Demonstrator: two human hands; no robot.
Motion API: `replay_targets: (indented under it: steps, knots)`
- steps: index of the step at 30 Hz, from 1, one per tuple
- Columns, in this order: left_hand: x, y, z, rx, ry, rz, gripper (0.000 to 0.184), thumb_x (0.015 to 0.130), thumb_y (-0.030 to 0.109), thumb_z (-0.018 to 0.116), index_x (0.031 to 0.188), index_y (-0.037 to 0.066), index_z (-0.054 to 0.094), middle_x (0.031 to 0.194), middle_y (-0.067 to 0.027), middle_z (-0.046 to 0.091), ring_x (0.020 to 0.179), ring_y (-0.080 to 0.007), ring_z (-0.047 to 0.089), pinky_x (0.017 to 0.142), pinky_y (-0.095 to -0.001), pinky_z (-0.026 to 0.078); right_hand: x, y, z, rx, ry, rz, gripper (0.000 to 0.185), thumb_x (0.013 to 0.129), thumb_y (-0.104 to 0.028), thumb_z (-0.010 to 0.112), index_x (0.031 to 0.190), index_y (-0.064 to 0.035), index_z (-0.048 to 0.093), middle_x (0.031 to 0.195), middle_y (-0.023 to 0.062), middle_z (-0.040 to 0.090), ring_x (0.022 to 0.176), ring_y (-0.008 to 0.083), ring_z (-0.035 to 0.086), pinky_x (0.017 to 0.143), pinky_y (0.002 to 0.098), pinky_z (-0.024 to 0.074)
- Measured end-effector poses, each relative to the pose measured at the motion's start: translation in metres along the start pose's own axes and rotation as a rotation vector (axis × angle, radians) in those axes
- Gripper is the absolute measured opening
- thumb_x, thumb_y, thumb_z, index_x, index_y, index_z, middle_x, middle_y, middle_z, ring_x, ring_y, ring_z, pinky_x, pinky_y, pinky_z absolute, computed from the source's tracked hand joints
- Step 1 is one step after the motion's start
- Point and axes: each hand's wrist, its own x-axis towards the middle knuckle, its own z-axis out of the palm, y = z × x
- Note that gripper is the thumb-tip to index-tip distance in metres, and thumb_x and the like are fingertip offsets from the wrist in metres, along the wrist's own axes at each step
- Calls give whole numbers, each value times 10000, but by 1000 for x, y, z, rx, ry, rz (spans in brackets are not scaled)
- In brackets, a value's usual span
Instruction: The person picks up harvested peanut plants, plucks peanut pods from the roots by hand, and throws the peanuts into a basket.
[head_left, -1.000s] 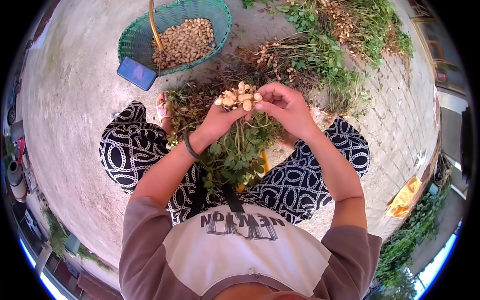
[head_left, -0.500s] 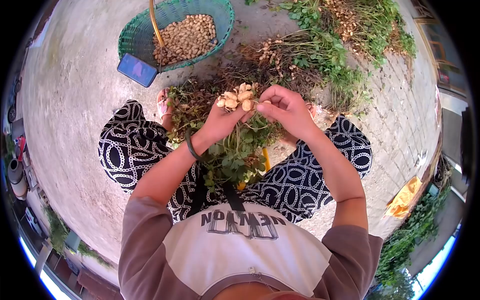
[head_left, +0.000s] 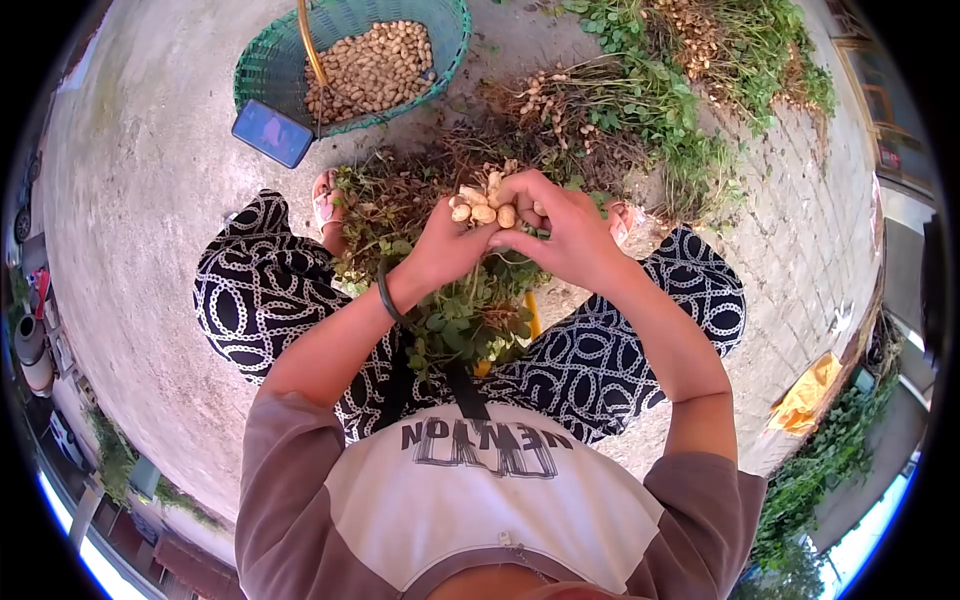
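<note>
My left hand (head_left: 448, 243), with a dark bangle at the wrist, is closed around a peanut plant (head_left: 465, 315) just below its pods. The plant's leafy stems hang down between my knees. A cluster of pale peanuts (head_left: 482, 212) sticks up above the left thumb. My right hand (head_left: 560, 222) is curled against the right side of this cluster, its thumb reaching toward the left hand. One peanut (head_left: 540, 208) shows inside its bent fingers. The right fingertips are partly hidden behind the pods.
A green woven basket (head_left: 262, 75) with many picked peanuts (head_left: 375, 65) stands ahead on the left, a phone (head_left: 272, 134) at its near rim. Pulled peanut plants (head_left: 640, 120) lie in a heap ahead and right. A yellow bag (head_left: 806, 395) lies far right.
My right hand has moved left and closed over the right side of the pod cluster, covering some pods. The left hand has shifted slightly right.
</note>
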Motion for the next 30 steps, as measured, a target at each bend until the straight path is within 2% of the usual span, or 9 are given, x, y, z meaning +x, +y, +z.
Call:
replay_targets:
  steps: [8,11,12,16,19,22,25,26,30]
  knots:
    - [-3,7,0,-89,-23,-197,122,915,69,643,1016,3,627,794,5,631,680,-42,552,572,-235,449,4,21,-14,1141,37,211,195,991,-228,513,1082,-57,532,777,-16,495,617,62,422,506,192,304]
    - [-4,9,2,50,5,-97,115,901,93,669,968,5,638,781,-15,648,642,-83,575,558,-272,455,7,20,-18,1091,142,219,233,1003,-259,469,1094,-51,523,796,-4,507,606,66,414,489,196,297]
    - [-4,7,2,128,20,-26,113,889,101,675,941,7,639,771,-35,655,622,-118,592,552,-297,459,8,24,-17,1098,114,256,269,965,-288,591,1021,-28,548,779,-6,548,600,67,426,504,214,298]
    - [-6,1,-2,570,71,220,150,823,143,703,868,16,636,752,-137,652,648,-307,637,567,-395,470,4,17,4,162,67,194,261,834,-200,763,948,-55,579,665,-18,561,580,85,486,533,247,379]
    - [-7,-4,0,589,119,192,169,775,158,706,847,26,628,723,-168,623,690,-388,607,567,-430,460,2,10,9,106,117,112,240,868,-213,735,950,-69,561,651,-13,546,580,65,473,537,263,388]
    - [-2,-11,-1,483,123,257,165,829,172,701,832,24,628,683,-145,613,631,-340,607,556,-406,453,-1,10,22,39,276,25,252,879,-190,719,982,-68,523,686,-13,544,575,73,453,520,271,375]
    - [-7,3,8,303,104,106,200,883,196,690,811,22,623,666,-116,612,600,-282,602,556,-374,452,8,21,0,715,409,152,230,896,-150,666,1027,-73,493,790,22,572,583,100,466,487,252,339]
    - [-8,5,7,327,55,105,199,893,197,686,818,20,632,672,-109,619,601,-260,605,559,-361,452,10,18,-18,973,328,163,152,948,-118,560,1052,-98,451,834,34,517,577,58,414,462,204,298]
    - [-8,6,3,329,-76,110,171,911,173,678,862,11,653,709,-76,651,616,-174,607,572,-323,459,11,24,-23,1187,130,194,97,957,-123,550,1020,-52,530,833,40,547,569,58,438,444,196,291]
